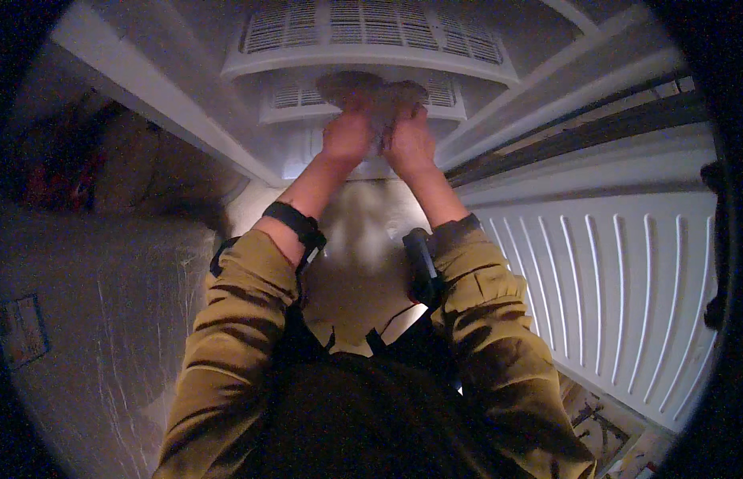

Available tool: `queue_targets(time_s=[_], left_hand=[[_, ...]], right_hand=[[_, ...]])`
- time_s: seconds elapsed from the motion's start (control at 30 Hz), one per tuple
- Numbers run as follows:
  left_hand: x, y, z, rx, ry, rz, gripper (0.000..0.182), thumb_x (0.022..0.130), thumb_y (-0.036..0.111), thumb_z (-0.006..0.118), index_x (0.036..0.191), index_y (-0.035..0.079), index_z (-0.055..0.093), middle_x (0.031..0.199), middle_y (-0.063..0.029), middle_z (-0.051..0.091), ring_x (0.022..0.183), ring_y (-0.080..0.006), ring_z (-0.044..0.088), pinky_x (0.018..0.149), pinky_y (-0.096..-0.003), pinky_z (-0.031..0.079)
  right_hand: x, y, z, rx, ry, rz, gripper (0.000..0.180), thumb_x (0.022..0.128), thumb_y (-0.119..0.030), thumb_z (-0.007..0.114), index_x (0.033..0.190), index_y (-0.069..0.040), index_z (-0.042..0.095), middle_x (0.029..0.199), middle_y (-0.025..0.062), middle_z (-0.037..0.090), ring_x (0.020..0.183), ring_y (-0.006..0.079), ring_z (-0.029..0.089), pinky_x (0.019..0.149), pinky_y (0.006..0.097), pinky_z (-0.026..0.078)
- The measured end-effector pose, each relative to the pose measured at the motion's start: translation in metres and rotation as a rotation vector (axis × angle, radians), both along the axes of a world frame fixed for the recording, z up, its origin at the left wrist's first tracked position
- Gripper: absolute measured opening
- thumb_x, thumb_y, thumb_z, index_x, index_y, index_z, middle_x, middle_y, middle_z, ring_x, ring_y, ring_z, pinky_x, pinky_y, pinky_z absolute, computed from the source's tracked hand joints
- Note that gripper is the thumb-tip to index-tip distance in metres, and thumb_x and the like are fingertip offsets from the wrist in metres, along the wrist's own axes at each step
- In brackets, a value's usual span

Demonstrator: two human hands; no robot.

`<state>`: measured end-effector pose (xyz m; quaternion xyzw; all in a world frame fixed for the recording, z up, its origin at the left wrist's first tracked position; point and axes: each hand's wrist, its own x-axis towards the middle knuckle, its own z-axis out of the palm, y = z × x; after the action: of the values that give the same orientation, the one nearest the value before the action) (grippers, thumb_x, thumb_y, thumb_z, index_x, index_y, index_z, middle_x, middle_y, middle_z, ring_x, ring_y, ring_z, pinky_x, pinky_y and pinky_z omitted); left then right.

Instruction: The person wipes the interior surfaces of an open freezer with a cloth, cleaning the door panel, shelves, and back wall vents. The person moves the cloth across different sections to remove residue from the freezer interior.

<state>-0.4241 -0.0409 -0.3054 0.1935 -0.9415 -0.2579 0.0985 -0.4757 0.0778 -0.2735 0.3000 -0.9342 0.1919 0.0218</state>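
Observation:
My left hand [349, 136] and my right hand [410, 139] are close together in front of me, inside an open white refrigerator or freezer cabinet [240, 129]. Between them they grip a blurred grey-brown cloth [380, 99], which looks bunched. Its upper part spreads in front of a slotted white shelf [288, 96], and whether it touches the shelf cannot be told. Motion blur hides most of the fingers. A second slotted shelf [380, 54] sits above the hands.
To the right stands a white ribbed panel [617, 287], apparently the open door, beside a dark strip [587, 141]. A scratched or film-covered grey surface [138, 317] bearing a framed label [23, 329] is on the left. Below the hands shows a pale floor [359, 263].

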Motion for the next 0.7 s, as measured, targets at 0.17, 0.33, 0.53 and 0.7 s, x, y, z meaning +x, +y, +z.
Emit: queue_targets(time_s=[0.17, 0.33, 0.53, 0.7], left_hand=[[-0.017, 0.025, 0.007, 0.022, 0.164, -0.117, 0.059, 0.077, 0.017, 0.061, 0.133, 0.014, 0.040, 0.136, -0.0194, 0.040, 0.093, -0.0394, 0.061, 0.077, -0.0474, 0.052], [-0.038, 0.060, -0.008, -0.070, 0.306, -0.139, 0.048, 0.076, 0.014, 0.057, 0.124, 0.010, 0.048, 0.135, -0.0169, 0.042, 0.087, -0.0386, 0.063, 0.070, -0.0469, 0.054], [-0.043, 0.056, -0.009, -0.024, 0.254, -0.133, 0.047, 0.078, 0.012, 0.056, 0.124, 0.011, 0.047, 0.142, -0.0157, 0.032, 0.087, -0.0376, 0.064, 0.070, -0.0483, 0.054], [-0.021, 0.045, 0.000, -0.016, 0.021, -0.108, 0.062, 0.079, 0.018, 0.059, 0.135, 0.014, 0.033, 0.135, -0.0234, 0.040, 0.090, -0.0423, 0.061, 0.072, -0.0503, 0.053]], right_hand=[[-0.011, 0.022, 0.013, -0.025, 0.109, -0.071, 0.065, 0.076, -0.016, 0.061, 0.133, -0.008, 0.030, 0.123, 0.0276, 0.040, 0.101, 0.0447, 0.053, 0.083, 0.0499, 0.047], [-0.033, 0.051, 0.015, 0.058, -0.067, -0.213, 0.068, 0.076, -0.015, 0.061, 0.134, -0.005, 0.025, 0.114, 0.0303, 0.047, 0.102, 0.0467, 0.052, 0.086, 0.0507, 0.045], [-0.042, 0.045, -0.007, -0.063, -0.075, -0.180, 0.068, 0.076, -0.014, 0.061, 0.134, 0.000, 0.029, 0.111, 0.0314, 0.050, 0.102, 0.0466, 0.052, 0.087, 0.0484, 0.045], [-0.025, 0.026, -0.029, -0.205, -0.051, 0.018, 0.075, 0.068, -0.016, 0.068, 0.131, 0.004, 0.033, 0.113, 0.0301, 0.052, 0.100, 0.0427, 0.053, 0.089, 0.0463, 0.045]])
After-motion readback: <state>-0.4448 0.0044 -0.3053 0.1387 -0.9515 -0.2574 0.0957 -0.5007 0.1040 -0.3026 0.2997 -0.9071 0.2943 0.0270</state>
